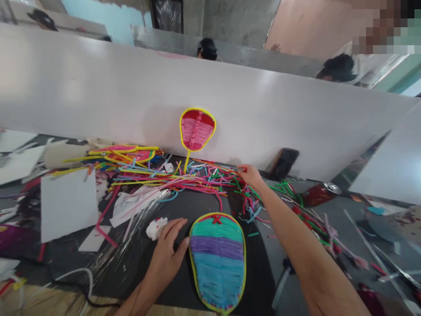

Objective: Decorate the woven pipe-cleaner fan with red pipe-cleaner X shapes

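A paddle-shaped fan wrapped in green, purple and blue pipe cleaners lies on the black mat before me. Yellow edges it, and a small red bow sits at its top. My left hand is open beside it, the thumb at its left edge and the fingers stretched near a crumpled white tissue. Further off, my right hand reaches to the right end of a heap of pipe cleaners. Its fingers are closed, with a bit of red showing at them; what they hold is too small to name.
A pink and red fan with a yellow rim leans against the white partition. To the right are a phone and a red can. White card and thin silvery wires lie left. Other people sit beyond the partition.
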`<state>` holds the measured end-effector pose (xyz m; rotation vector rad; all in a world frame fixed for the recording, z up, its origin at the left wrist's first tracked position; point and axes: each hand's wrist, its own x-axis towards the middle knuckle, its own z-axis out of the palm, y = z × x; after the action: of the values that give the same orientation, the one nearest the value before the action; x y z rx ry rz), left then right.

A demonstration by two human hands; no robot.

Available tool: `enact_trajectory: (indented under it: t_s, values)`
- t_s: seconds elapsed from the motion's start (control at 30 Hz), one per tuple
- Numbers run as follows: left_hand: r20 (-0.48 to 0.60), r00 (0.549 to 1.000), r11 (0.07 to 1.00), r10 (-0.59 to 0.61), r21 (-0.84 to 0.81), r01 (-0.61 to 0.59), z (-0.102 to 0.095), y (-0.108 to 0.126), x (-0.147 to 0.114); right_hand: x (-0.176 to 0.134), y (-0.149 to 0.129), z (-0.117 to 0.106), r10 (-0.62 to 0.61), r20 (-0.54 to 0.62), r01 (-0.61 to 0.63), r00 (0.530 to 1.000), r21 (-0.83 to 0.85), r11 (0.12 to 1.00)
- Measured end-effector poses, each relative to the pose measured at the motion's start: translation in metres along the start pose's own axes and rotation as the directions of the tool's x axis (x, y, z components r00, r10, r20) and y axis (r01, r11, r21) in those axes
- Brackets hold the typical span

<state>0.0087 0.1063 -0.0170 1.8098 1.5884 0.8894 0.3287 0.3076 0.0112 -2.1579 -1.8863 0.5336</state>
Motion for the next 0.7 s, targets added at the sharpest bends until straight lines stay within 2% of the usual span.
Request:
enact_trajectory:
  t_s: [0.17,0.4,0.57,0.7]
  values:
    - [-0.158,0.987,0.998,0.026,0.065,-0.016,-0.008,-0.006,0.006,-0.01,0.003,-0.015,0.041,-0.097,-0.04,0.994,0.011,0.999]
    - [-0.133,0.99,0.999,0.044,0.028,-0.041,-0.005,-0.006,0.007,-0.027,0.016,-0.032,0.056,-0.283,-0.016,0.958,0.139,0.99]
    - [-0.178,0.981,0.997,0.083,0.01,-0.082,-0.012,0.007,0.006,-0.044,0.033,-0.041,0.112,-0.339,-0.005,0.934,0.299,0.954]
    - [-0.156,0.979,0.991,0.13,-0.019,-0.135,-0.026,0.027,0.002,-0.075,0.022,-0.05,0.056,-0.346,0.098,0.936,0.412,0.906]
